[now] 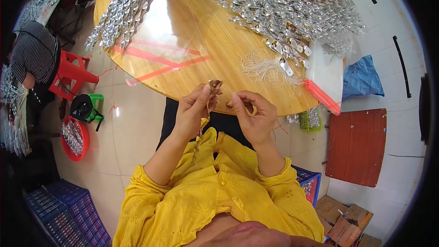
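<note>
Your left hand [194, 110] pinches a small bronze-coloured ornament [214, 84] at its fingertips, its cord trailing down toward your lap. Your right hand [253, 116], just beside it, is curled narrow around a thin white thread [233, 95]. Beyond both hands, silver pieces [292, 16] lie heaped on the round wooden worktop [192, 32].

Small bronze metal piece [215, 84], pinched upright, above table edge.

Round wooden table [192, 41], silver pieces heaped [283, 9], white string bundle [265, 69]
</note>
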A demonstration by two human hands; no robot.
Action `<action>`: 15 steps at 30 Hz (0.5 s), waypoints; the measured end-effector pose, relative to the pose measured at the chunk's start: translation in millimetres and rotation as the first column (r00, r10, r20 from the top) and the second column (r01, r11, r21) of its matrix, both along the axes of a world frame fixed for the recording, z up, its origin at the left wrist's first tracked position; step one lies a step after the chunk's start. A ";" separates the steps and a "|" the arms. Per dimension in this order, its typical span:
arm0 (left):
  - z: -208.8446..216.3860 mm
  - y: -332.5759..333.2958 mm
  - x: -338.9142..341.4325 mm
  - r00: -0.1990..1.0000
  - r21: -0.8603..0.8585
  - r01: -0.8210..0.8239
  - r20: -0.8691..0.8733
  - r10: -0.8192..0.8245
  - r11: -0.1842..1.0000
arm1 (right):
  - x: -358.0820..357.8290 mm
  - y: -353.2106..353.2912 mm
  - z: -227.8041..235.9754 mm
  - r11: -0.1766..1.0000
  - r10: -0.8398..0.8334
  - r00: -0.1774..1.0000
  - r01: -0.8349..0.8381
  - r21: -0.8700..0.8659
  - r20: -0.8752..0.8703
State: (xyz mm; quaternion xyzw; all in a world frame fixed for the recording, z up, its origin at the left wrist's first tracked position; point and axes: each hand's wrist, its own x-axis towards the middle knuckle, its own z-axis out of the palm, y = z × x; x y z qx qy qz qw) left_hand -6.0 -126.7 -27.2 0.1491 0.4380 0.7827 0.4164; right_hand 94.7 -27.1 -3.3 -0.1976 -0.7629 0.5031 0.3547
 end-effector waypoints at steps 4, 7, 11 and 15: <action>0.6 -4.4 0.9 0.998 -0.025 0.003 0.068 -0.001 1.000 | -3.4 -3.7 0.5 0.995 -0.009 0.999 0.005 0.104 0.034; 1.4 -6.6 1.4 1.000 -0.089 0.026 0.018 -0.024 0.996 | -5.4 -8.9 6.8 0.997 0.064 0.998 -0.064 -0.042 0.002; 3.1 -6.5 2.9 1.000 -0.104 -0.013 -0.020 0.011 0.995 | -3.8 -10.3 5.3 0.988 0.034 0.999 -0.032 -0.151 0.013; 3.2 -5.7 3.1 0.999 -0.094 -0.037 -0.026 0.035 0.995 | -2.7 -9.8 2.0 0.993 0.027 0.999 -0.024 -0.115 0.022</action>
